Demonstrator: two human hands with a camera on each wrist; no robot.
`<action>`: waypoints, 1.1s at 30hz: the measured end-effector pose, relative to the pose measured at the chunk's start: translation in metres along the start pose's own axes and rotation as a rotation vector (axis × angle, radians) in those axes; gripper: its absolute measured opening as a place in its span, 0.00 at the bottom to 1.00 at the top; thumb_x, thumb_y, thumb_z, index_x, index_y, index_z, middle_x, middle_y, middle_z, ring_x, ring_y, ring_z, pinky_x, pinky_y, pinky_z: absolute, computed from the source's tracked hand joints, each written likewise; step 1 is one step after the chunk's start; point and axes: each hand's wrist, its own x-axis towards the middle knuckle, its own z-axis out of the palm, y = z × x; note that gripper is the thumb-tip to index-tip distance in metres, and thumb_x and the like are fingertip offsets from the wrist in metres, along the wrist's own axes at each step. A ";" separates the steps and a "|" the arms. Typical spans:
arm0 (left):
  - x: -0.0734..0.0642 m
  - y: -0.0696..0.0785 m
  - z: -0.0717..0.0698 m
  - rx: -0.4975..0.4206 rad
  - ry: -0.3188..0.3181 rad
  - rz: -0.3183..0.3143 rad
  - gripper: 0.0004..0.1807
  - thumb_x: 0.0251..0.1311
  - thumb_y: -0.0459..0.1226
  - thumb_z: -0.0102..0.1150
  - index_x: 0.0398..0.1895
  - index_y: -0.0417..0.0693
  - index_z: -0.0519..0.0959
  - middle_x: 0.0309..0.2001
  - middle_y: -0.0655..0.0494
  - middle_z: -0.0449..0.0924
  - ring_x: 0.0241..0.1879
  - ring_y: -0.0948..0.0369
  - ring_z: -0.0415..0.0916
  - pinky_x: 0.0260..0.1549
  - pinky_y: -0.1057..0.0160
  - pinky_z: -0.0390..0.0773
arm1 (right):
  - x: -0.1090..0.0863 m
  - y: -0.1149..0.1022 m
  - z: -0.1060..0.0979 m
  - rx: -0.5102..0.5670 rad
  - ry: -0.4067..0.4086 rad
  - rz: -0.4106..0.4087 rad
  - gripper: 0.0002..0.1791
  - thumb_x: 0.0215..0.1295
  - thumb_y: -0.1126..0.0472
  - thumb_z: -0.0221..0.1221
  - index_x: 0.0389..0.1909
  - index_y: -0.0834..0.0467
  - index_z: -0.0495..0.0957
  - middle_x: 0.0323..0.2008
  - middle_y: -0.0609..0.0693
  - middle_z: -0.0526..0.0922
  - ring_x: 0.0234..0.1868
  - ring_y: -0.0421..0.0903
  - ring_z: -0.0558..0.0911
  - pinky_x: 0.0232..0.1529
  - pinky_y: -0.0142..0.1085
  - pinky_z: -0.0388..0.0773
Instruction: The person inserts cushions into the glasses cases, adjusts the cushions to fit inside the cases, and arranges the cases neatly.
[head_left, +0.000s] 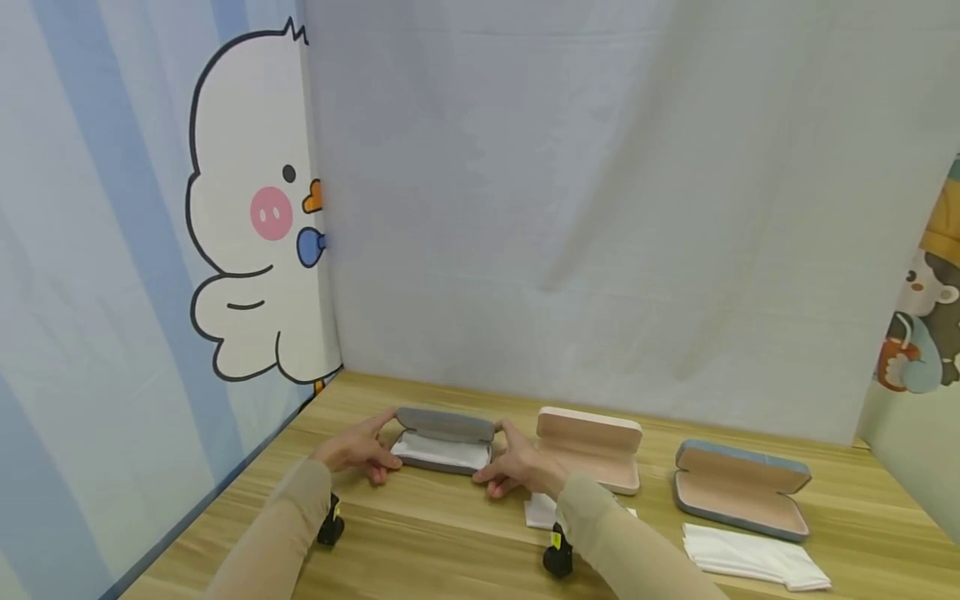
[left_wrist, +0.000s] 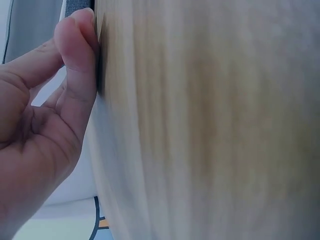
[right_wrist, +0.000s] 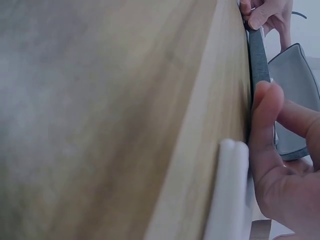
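Beige sleeves lead to left hand and right hand, gripping the gray case between them.

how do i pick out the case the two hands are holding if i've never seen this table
On the wooden table before the pale curtain, the grey case is leftmost of three open ones. The left hand and right hand hold its ends. Its lining is grey and a white cloth shows inside, while the pale pink case and blue case have peach linings.

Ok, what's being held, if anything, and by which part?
The gray case: left hand and right hand hold its opposite ends, at lid and base.
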 end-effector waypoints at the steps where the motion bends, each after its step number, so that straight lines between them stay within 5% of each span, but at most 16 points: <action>1: 0.000 0.000 0.000 -0.001 -0.001 0.001 0.57 0.57 0.24 0.60 0.76 0.44 0.27 0.26 0.47 0.76 0.18 0.63 0.78 0.19 0.69 0.82 | 0.000 0.000 0.000 0.003 -0.003 -0.001 0.36 0.56 0.78 0.61 0.58 0.58 0.51 0.28 0.64 0.86 0.13 0.42 0.78 0.16 0.31 0.80; 19: 0.001 0.001 0.000 -0.030 -0.028 0.026 0.57 0.58 0.23 0.59 0.75 0.42 0.25 0.27 0.44 0.77 0.19 0.63 0.79 0.23 0.66 0.84 | -0.002 0.001 0.001 0.035 -0.018 -0.020 0.36 0.58 0.79 0.58 0.59 0.59 0.48 0.28 0.64 0.85 0.13 0.43 0.79 0.19 0.34 0.83; 26: 0.001 0.000 -0.002 -0.014 -0.047 0.067 0.45 0.58 0.23 0.59 0.74 0.48 0.46 0.26 0.42 0.77 0.19 0.60 0.80 0.20 0.64 0.83 | -0.002 0.002 0.001 0.012 -0.044 -0.052 0.41 0.58 0.79 0.58 0.66 0.58 0.46 0.27 0.64 0.83 0.14 0.45 0.80 0.22 0.39 0.86; 33: 0.002 0.001 -0.001 -0.010 -0.033 0.074 0.40 0.60 0.23 0.57 0.71 0.46 0.51 0.26 0.43 0.74 0.19 0.59 0.80 0.21 0.62 0.84 | -0.002 0.002 0.001 -0.013 -0.050 -0.079 0.38 0.59 0.79 0.58 0.64 0.60 0.48 0.26 0.64 0.80 0.15 0.45 0.80 0.22 0.40 0.85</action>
